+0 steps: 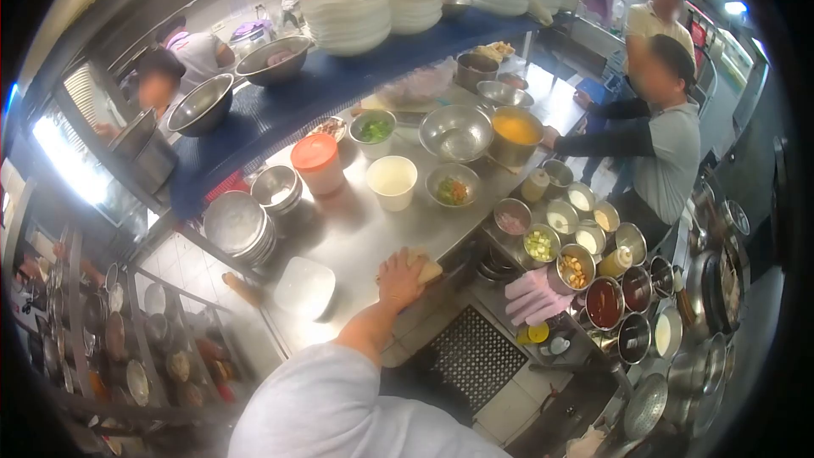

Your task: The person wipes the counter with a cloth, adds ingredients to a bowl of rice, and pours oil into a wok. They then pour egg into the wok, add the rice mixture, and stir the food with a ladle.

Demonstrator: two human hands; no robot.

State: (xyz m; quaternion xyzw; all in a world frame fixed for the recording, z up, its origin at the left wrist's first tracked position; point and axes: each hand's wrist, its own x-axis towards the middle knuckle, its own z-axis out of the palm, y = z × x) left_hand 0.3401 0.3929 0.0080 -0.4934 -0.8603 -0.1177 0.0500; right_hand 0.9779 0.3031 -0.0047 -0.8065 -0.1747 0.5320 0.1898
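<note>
My left hand point(402, 278) presses down on a folded beige cloth point(431, 271) near the front edge of the steel counter point(348, 233). Its fingers lie over the cloth, which partly shows beside them. To its left on the counter stands a white square bowl point(305, 288). Beyond it are a pale yellow tub point(393, 183), a tub with an orange lid point(317, 164) and a metal bowl of chopped vegetables point(453, 186). I cannot make out my right hand anywhere in view.
Several metal containers of ingredients and sauces point(604, 300) stand at the right, by a pink cloth point(538, 295). A co-worker point(670, 119) reaches toward a pot of orange liquid point(515, 131). Stacked white bowls point(348, 21) line the shelf above. A perforated black mat point(475, 354) covers the floor.
</note>
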